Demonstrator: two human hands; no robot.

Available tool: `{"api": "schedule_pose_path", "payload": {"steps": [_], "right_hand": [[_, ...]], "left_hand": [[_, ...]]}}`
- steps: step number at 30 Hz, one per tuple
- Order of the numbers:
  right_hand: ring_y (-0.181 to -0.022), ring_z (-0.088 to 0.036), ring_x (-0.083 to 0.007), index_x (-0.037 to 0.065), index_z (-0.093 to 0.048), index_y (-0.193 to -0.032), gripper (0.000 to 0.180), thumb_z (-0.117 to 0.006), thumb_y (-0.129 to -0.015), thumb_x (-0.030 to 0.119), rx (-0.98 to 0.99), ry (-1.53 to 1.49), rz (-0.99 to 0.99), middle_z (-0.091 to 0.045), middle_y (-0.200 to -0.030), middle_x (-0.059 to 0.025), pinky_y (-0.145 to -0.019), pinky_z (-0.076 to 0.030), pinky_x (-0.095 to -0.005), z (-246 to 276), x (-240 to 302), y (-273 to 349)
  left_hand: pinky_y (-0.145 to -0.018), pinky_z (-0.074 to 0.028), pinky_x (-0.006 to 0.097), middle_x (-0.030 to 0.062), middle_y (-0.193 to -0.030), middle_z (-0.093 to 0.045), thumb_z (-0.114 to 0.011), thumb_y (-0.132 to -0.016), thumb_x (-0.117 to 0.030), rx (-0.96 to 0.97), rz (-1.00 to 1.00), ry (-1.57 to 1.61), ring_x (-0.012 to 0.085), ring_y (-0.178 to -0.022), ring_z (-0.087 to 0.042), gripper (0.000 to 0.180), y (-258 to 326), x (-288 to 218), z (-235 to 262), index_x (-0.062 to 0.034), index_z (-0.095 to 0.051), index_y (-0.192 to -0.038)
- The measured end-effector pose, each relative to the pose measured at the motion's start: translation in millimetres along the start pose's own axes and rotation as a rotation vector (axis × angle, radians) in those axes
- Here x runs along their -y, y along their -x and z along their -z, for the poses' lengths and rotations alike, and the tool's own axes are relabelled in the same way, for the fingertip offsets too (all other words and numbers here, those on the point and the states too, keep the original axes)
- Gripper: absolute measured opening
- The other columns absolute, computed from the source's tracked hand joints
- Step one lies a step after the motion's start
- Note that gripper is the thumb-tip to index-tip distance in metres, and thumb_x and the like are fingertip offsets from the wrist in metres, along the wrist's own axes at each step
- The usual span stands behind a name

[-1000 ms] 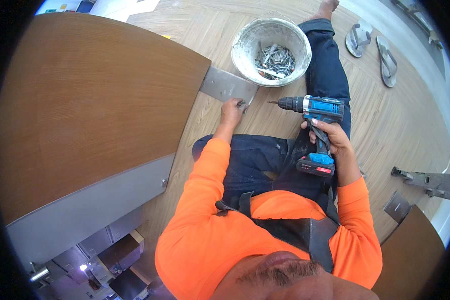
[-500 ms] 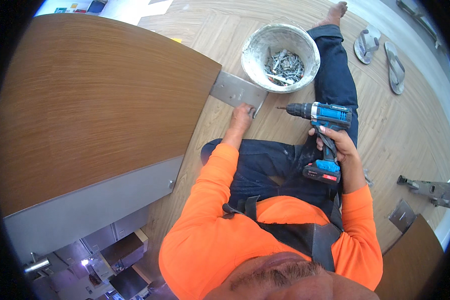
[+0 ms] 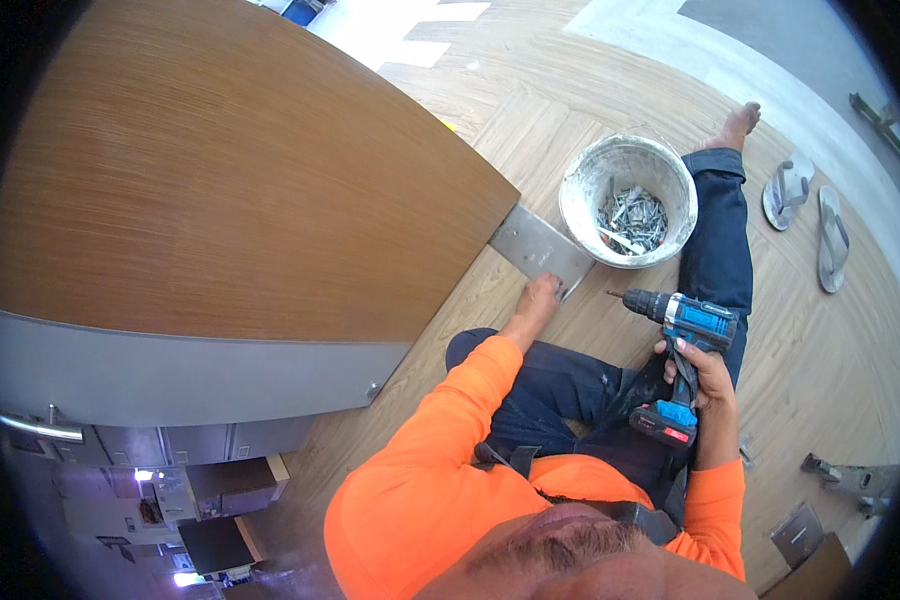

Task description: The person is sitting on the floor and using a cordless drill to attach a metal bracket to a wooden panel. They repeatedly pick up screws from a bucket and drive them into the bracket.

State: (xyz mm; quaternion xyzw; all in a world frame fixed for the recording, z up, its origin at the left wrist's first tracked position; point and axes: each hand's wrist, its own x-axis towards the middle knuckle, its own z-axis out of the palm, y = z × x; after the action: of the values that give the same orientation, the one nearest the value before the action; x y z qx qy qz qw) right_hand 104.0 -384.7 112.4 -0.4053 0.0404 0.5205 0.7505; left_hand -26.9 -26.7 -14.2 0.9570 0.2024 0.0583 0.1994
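Observation:
A blue and black cordless drill [image 3: 702,322] is in my right hand [image 3: 708,376], whose fingers wrap its grip. The drill lies level over my thigh, its bit pointing left toward the metal plate. At the near edge of that flat grey plate [image 3: 545,248] is my left hand [image 3: 540,299], fingers curled together; whatever they may hold is hidden. The plate sticks out from under a large brown wood-grain panel [image 3: 260,190]. Just beyond the plate, between it and my outstretched leg, stands a whitish, stained bucket [image 3: 576,205] with many loose screws [image 3: 634,222] in its bottom.
The wood-look floor [image 3: 810,370] runs under everything. Flip-flops [image 3: 832,240] lie at the right, past my leg. Lower right are a metal bracket-like piece [image 3: 850,475] and another grey plate [image 3: 798,534] by a brown board. A grey strip [image 3: 200,375] edges the large panel's near side.
The view has turned, so the bucket, plate and drill appear lower and farther right. Both hands keep about the same places: left at the plate's edge, right on the drill.

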Motion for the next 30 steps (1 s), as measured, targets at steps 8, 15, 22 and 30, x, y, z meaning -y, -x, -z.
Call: {"api": "schedule_pose_path", "payload": {"steps": [8, 15, 22, 30], "right_hand": [[-0.062, -0.066, -0.0181, 0.000, -0.061, -0.120, 0.040, -0.077, -0.088, 0.017, -0.008, -0.005, 0.011, -0.073, -0.098, -0.0144, -0.056, -0.056, -0.0314, 1.5, 1.0, 0.6], [-0.063, -0.066, -0.0176, -0.001, -0.059, -0.122, 0.037, -0.073, -0.092, 0.015, 0.008, -0.009, 0.016, -0.073, -0.100, -0.0153, -0.055, -0.057, -0.0310, 0.4, -1.7, -1.2], [-0.062, -0.065, -0.0175, 0.003, -0.062, -0.119, 0.037, -0.076, -0.089, 0.019, -0.012, 0.017, -0.007, -0.073, -0.096, -0.0120, -0.055, -0.055, -0.0304, 3.6, -2.9, -2.0], [-0.062, -0.065, -0.0168, 0.001, -0.065, -0.115, 0.033, -0.075, -0.091, 0.022, -0.026, 0.072, -0.013, -0.074, -0.098, -0.0114, -0.056, -0.054, -0.0304, 2.4, 2.8, 0.3]], "left_hand": [[-0.078, -0.054, 0.052, 0.0217, -0.092, -0.065, -0.066, -0.091, -0.020, -0.020, 0.010, -0.037, 0.0449, -0.086, -0.066, 0.020, -2.2, -5.7, -3.3, -0.0007, -0.068, -0.089], [-0.077, -0.053, 0.052, 0.0232, -0.091, -0.065, -0.066, -0.094, -0.022, -0.033, 0.014, -0.057, 0.0454, -0.085, -0.065, 0.024, -0.9, -3.2, -2.1, 0.0012, -0.064, -0.089], [-0.079, -0.054, 0.053, 0.0234, -0.094, -0.066, -0.065, -0.094, -0.025, 0.025, 0.059, -0.167, 0.0455, -0.087, -0.066, 0.025, 0.0, -8.3, -5.3, -0.0003, -0.066, -0.089], [-0.075, -0.055, 0.052, 0.0234, -0.085, -0.067, -0.061, -0.097, -0.030, 0.033, -0.033, -0.230, 0.0442, -0.079, -0.068, 0.032, -5.6, -14.7, 1.2, -0.0015, -0.068, -0.085]]}}
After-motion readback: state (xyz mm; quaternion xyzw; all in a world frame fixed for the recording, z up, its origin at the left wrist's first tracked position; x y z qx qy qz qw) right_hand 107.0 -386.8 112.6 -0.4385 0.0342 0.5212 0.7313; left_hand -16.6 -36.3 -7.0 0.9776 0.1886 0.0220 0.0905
